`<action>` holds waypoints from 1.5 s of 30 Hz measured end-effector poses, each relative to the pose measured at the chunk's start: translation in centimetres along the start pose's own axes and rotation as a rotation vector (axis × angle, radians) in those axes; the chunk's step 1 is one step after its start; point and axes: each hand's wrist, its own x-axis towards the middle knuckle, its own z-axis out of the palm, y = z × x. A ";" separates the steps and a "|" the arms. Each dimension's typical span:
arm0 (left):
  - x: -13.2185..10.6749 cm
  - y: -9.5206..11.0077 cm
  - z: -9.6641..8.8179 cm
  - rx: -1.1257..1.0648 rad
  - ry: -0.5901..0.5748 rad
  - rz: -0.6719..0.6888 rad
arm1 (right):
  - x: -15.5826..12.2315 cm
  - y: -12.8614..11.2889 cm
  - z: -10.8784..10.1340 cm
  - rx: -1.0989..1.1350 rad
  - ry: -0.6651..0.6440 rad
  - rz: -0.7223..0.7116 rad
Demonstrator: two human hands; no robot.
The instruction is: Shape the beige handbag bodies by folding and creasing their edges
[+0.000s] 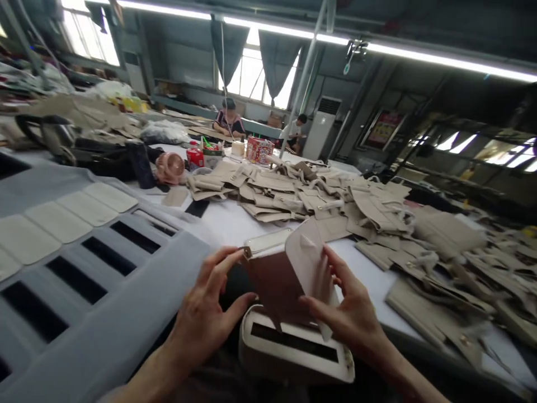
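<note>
Heaped pieces (274,180) lie behind and right of the bag (271,285), panels (61,222) to its left.

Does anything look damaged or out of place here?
No damage or spill stands out. The beige pieces lie jumbled across the white table, unlike the pale panels in their neat row at left.

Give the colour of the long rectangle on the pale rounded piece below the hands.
The long rectangle looks black, best seen in the head view.
</note>
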 end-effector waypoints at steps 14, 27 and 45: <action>-1.6 -0.3 5.6 -0.080 -0.354 -0.227 | -5.4 6.5 -0.3 -0.202 -0.076 -0.095; -9.2 -6.2 8.4 -0.576 -0.337 -0.766 | -5.4 7.0 4.4 -0.727 -0.186 -0.414; -13.2 -9.0 12.9 -0.863 -0.178 -0.994 | -4.4 5.7 3.6 -0.328 0.161 -0.294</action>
